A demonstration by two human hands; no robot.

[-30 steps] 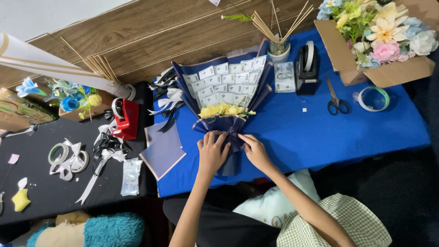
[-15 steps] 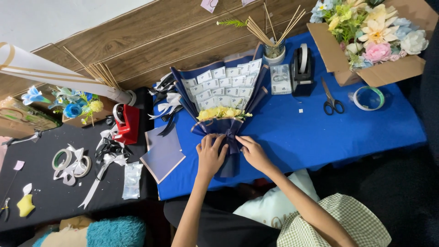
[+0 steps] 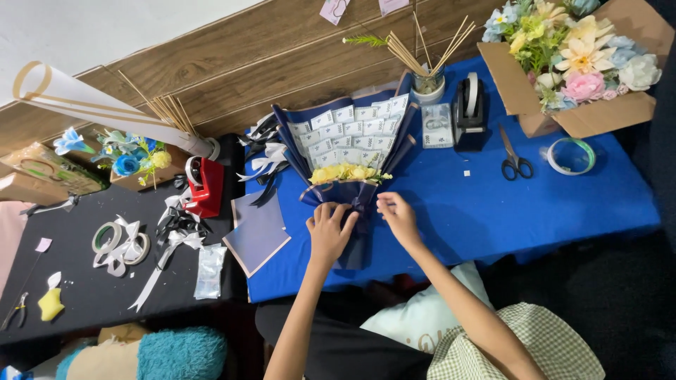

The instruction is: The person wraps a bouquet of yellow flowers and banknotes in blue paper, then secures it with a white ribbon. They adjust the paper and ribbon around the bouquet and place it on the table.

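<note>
Blue cloth (image 3: 493, 211) covers the table across the centre and right of the frame, and a black-topped surface (image 3: 77, 295) fills the lower left. On the cloth, just left of centre, lies a fan-shaped bouquet in dark navy wrapping paper (image 3: 348, 151), its upper part filled with rows of folded banknotes and a band of small yellow flowers below them. At the upper right stands an open cardboard box of pastel artificial flowers (image 3: 574, 116). A long roll of white paper with a gold edge (image 3: 105, 105) lies in the upper left.

The left hand (image 3: 329, 232) grips the narrow navy stem of the bouquet below the yellow flowers, fingers curled around the wrap. The right hand (image 3: 398, 218), just beside it, pinches the edge of the wrapping with fingertips pressed together.

A red tape dispenser (image 3: 205, 188) sits left of the bouquet, a black tape dispenser (image 3: 469, 112) to its upper right. Black-handled scissors (image 3: 514, 156) lie on the cloth near a clear roll of tape (image 3: 570, 156).
</note>
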